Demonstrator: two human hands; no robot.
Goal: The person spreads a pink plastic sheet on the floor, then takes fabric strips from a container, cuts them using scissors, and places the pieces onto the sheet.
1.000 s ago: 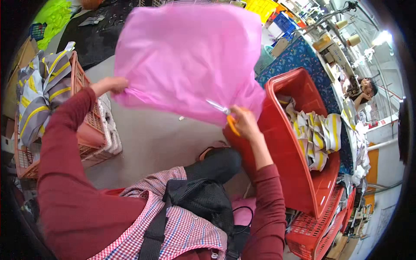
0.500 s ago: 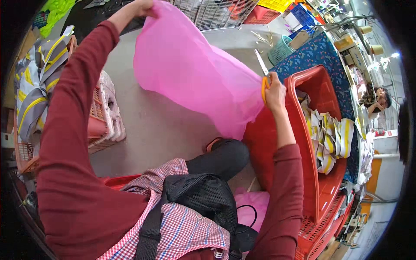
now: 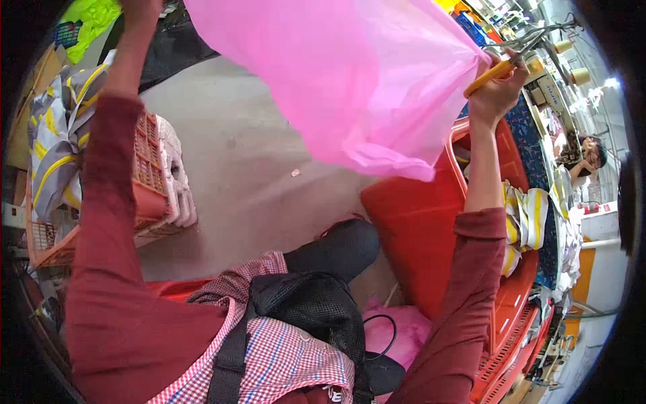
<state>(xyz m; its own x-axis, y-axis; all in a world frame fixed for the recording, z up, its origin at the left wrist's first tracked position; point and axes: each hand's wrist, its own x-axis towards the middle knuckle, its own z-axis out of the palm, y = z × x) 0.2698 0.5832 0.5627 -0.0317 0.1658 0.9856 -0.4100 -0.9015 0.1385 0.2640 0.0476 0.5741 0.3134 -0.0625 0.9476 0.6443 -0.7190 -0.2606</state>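
Note:
A large sheet of thin pink plastic (image 3: 336, 74) hangs spread in the air, its top running out of view. My right hand (image 3: 496, 94) is closed on the orange-handled scissors (image 3: 488, 79) and pinches the gathered right edge of the pink sheet; the metal blades point up and right. My left hand (image 3: 140, 12) is raised at the top left, blurred and cut off by the frame edge, left of the sheet. Its fingers and any grip on the sheet are hidden. More pink plastic (image 3: 397, 330) lies beside my lap.
Red tub (image 3: 417, 236) at right contains grey, white and yellow pieces (image 3: 536, 215). At left, similar pieces (image 3: 54, 161) sit on an orange crate (image 3: 147, 165). Black plastic (image 3: 178, 50) lies at the top left. Sewing machines (image 3: 552, 94) and another person (image 3: 592, 153) are at far right.
The pink sheet has been lifted and spread higher. My right hand has moved up and right with the scissors, which have turned rightward. My left hand has moved left, to the top edge.

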